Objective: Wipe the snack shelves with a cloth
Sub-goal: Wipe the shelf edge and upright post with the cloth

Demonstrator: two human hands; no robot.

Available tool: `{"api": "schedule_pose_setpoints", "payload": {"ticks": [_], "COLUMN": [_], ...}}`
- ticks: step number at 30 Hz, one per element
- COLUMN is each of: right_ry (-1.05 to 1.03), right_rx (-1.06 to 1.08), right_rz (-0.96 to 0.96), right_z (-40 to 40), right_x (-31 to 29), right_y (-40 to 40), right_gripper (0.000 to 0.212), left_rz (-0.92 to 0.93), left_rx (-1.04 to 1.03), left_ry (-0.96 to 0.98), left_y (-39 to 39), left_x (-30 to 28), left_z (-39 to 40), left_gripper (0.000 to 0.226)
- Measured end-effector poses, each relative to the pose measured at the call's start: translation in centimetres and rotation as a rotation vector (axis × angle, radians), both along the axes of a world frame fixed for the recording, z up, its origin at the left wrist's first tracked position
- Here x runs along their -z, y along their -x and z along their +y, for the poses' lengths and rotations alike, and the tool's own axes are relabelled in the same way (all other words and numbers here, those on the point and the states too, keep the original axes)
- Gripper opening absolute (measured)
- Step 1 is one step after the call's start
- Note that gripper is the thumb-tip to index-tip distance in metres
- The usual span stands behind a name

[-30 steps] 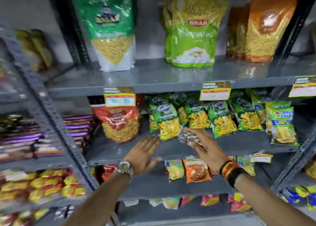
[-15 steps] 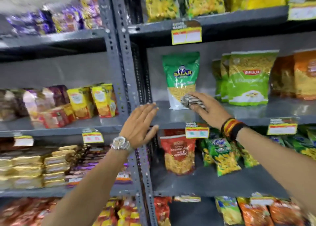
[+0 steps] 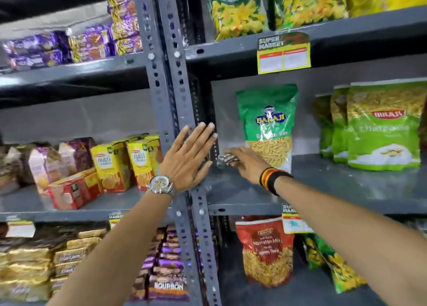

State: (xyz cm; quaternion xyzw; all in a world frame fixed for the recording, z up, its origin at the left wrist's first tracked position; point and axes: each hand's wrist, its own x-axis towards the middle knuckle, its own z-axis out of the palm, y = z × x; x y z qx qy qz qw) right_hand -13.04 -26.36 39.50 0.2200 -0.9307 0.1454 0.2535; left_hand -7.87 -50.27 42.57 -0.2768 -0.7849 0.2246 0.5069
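Observation:
My right hand point(image 3: 248, 164) presses a small bunched striped cloth point(image 3: 225, 160) onto the left end of the grey metal shelf point(image 3: 335, 185), just in front of a green Balaji snack bag point(image 3: 266, 123). My left hand point(image 3: 188, 159) is flat and open with fingers spread, resting against the grey perforated upright post point(image 3: 171, 86) beside the cloth. It wears a silver wristwatch; the right wrist has black, red and yellow bands.
Light green Bikaji bags point(image 3: 383, 125) stand further right on the same shelf. A red Navratan Mix bag point(image 3: 266, 250) sits on the shelf below. Yellow biscuit boxes point(image 3: 124, 162) and purple packs point(image 3: 76, 46) fill the left bay. A price tag point(image 3: 283, 54) hangs from the shelf above.
The view has risen from the lower shelf to this one. My right hand has carried the cloth up and slid it left toward the post; my left hand has moved onto the post.

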Motion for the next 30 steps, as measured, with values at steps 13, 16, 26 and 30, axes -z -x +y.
{"api": "schedule_pose_setpoints", "payload": {"ticks": [13, 16, 26, 30], "right_ry": [-0.015, 0.038, 0.045, 0.066], "right_rx": [-0.002, -0.009, -0.372, -0.448], "right_rz": [-0.206, -0.401, -0.577, -0.604], "right_z": [-5.5, -5.4, -5.0, -2.7], "right_x": [-0.3, 1.0, 0.8, 0.2], "right_y": [15.3, 17.2, 6.5, 5.0], "right_gripper": [0.047, 0.041, 0.041, 0.05], "left_rz": [0.105, 0.101, 0.07, 0.068], "left_rx": [0.075, 0.091, 0.054, 0.052], "left_ry": [-0.029, -0.028, -0.015, -0.02], "left_y": [1.2, 1.3, 0.5, 0.6], "left_x": [0.6, 0.7, 0.5, 0.5], "left_z": [-0.1, -0.2, -0.2, -0.1], "left_gripper": [0.074, 0.074, 0.071, 0.072]}}
